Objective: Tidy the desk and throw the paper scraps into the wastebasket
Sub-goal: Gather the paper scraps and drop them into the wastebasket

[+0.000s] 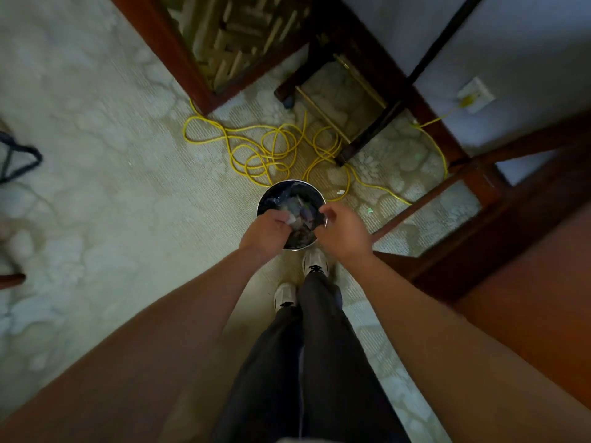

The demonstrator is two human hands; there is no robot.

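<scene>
A round metal wastebasket [277, 192] with a dark liner stands on the carpet just in front of my feet. Paper scraps [302, 215] lie inside it. My left hand [265, 230] hovers over its left rim with fingers curled around a pale paper scrap [291, 218]. My right hand [343, 228] is above the right rim, fingers loosely curled, with nothing seen in it. Small paper scraps [340, 192] also lie on the carpet to the right of the basket.
A yellow cable [265, 148] lies coiled on the carpet behind the basket and runs to a wall outlet [475, 95]. Dark wooden furniture legs [361, 145] stand beyond it. The wooden desk edge [524, 260] is at my right.
</scene>
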